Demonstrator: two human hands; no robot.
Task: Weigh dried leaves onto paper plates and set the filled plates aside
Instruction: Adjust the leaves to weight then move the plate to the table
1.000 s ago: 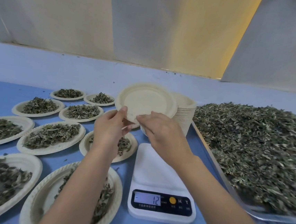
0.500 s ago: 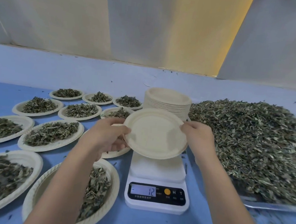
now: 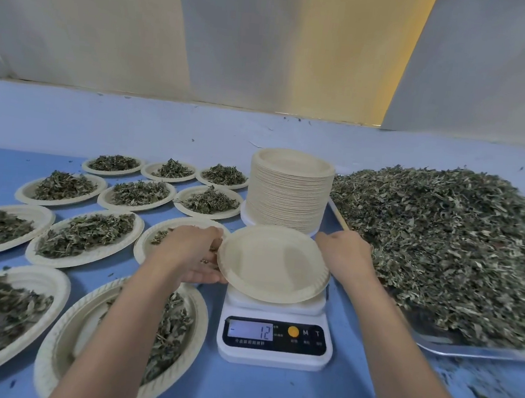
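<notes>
An empty cream paper plate [image 3: 272,262] sits slightly tilted on the white digital scale [image 3: 274,341], whose display reads 12 with a minus sign. My left hand [image 3: 193,253] holds the plate's left rim and my right hand [image 3: 344,254] holds its right rim. Just behind the scale stands a tall stack of empty plates [image 3: 289,191]. A big heap of dried leaves [image 3: 449,245] fills a metal tray [image 3: 477,351] on the right.
Several paper plates filled with leaves cover the blue table [image 3: 268,395] on the left, the nearest one [image 3: 58,339] under my left forearm. Leaf crumbs lie scattered at the front right. A pale wall rises behind the table.
The empty plate has come down from in front of the stack onto the scale platform, both hands still at its rims. The display still reads 12.
</notes>
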